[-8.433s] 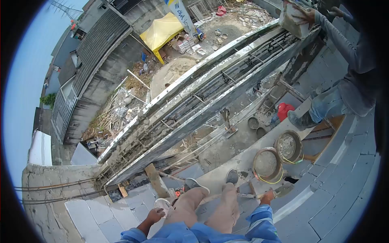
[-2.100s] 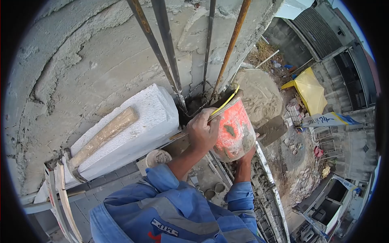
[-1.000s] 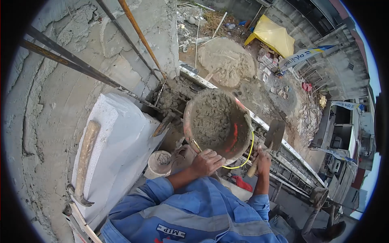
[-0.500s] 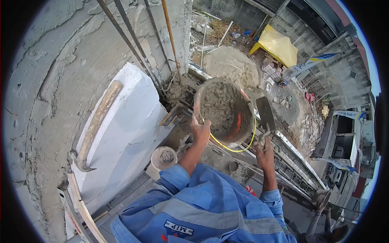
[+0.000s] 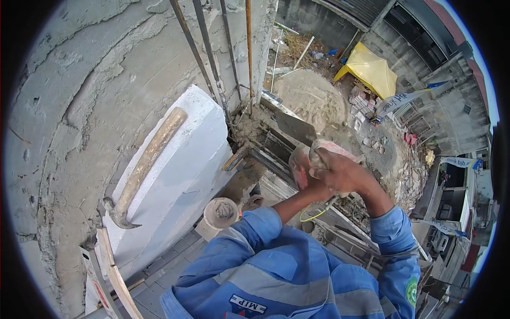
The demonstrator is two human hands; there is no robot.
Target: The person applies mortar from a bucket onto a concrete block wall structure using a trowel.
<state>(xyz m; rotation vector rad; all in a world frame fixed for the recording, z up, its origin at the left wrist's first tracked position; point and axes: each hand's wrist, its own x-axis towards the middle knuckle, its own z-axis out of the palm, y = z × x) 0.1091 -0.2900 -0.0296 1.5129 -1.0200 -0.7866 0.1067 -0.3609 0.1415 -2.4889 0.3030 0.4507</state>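
Observation:
My right hand (image 5: 340, 173) is closed around the handle of a trowel, whose flat blade (image 5: 296, 128) points up and left toward the rebar column base. Below and behind it, my left hand (image 5: 317, 190) is at the mortar bucket (image 5: 299, 166), its fingers mostly hidden by the right hand. The bucket is tilted, with its reddish, mortar-stained side showing and its inside out of sight. A yellow bucket handle (image 5: 313, 217) hangs beneath my wrists. Wet mortar (image 5: 252, 125) lies around the foot of the bars.
A claw hammer (image 5: 151, 159) rests on a white block (image 5: 186, 159) to the left. Rebar (image 5: 248, 53) rises beside the rough wall (image 5: 95, 80). A small pail (image 5: 220, 212) stands below. Beyond the edge, a sand pile (image 5: 313, 98) and yellow canopy (image 5: 370, 69) lie far down.
The bucket has gone from upright, with mortar showing, to tilted. My right hand has swung the trowel left across the left hand, which has moved right. The view has shifted slightly.

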